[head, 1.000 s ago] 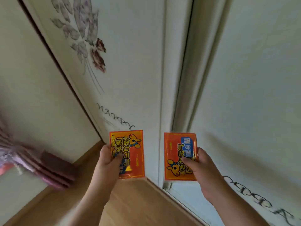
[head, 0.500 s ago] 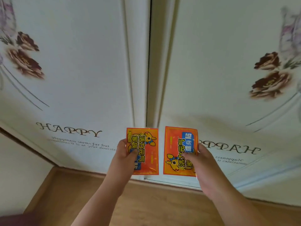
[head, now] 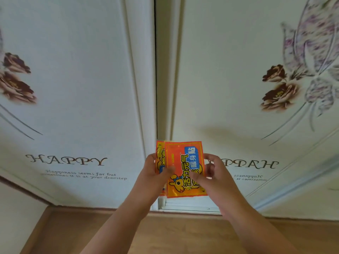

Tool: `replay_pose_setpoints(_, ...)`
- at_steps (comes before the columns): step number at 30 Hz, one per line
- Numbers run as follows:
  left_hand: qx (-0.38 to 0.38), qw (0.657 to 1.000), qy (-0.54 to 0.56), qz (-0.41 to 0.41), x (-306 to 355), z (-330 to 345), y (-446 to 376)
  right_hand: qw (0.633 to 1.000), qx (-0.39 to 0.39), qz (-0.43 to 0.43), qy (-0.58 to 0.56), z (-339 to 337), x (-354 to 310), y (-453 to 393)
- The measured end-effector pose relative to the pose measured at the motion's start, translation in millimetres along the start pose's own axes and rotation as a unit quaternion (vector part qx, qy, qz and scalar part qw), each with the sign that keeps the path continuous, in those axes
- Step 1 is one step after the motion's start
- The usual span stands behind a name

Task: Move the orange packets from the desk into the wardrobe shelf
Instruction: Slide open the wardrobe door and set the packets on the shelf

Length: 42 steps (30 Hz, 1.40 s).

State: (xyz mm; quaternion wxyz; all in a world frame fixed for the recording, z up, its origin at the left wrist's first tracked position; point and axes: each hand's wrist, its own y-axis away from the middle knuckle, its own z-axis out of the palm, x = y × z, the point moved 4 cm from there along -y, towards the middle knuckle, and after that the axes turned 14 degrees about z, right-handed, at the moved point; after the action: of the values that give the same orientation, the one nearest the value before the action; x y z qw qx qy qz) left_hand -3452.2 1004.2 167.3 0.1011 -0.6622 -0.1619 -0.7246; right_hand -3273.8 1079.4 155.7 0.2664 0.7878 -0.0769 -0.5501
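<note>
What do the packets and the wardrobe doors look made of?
Packets: probably glossy printed plastic or foil film; they shine, and their edges look flat and sealed. Wardrobe doors: smooth white panels with a printed floral and lettered finish, likely laminate or coated board; the core is not visible.

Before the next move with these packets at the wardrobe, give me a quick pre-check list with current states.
1. Both orange packets in hand, front one overlapping the rear: ok.
2. Left hand grips the stack: ok.
3. Right hand grips the front packet, so no hand is free for the door: not ok.
4. Wardrobe doors open: not ok, both appear closed.
5. Shelf space: cannot tell, hidden behind the doors.
</note>
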Motion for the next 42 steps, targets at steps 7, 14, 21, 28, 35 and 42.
replay_pose_setpoints(7, -0.023, 0.999, -0.029, 0.012, 2.2, -2.4, -7.4, 0.997, 0.014, -0.032, 0.065, 12.8, -19.0, -11.3)
replay_pose_setpoints(14, 0.005, 0.994, -0.105, 0.014, -4.5, -24.1, -14.3, 0.957, 0.042, -0.142, 0.25, 17.0, -46.9, -21.4)
replay_pose_setpoints(21, 0.074, 0.991, -0.108, 0.004, -1.5, -56.0, -19.6, 0.748, 0.23, -0.405, 0.474, 14.8, -122.9, -39.6)
replay_pose_setpoints(28, 0.096, 0.989, -0.112, 0.006, 6.6, -58.5, -22.7, 0.655, 0.266, -0.394, 0.588, 22.3, -137.9, -66.8)
replay_pose_setpoints(35, 0.091, 0.99, -0.11, 0.01, 9.4, -53.3, -22.8, 0.636, 0.283, -0.383, 0.607, 9.0, -137.0, -69.4)
replay_pose_setpoints(42, 0.084, 0.99, -0.107, 0.02, 15.6, -47.4, -22.0, 0.655, 0.291, -0.352, 0.602, -10.5, -129.3, -72.3)
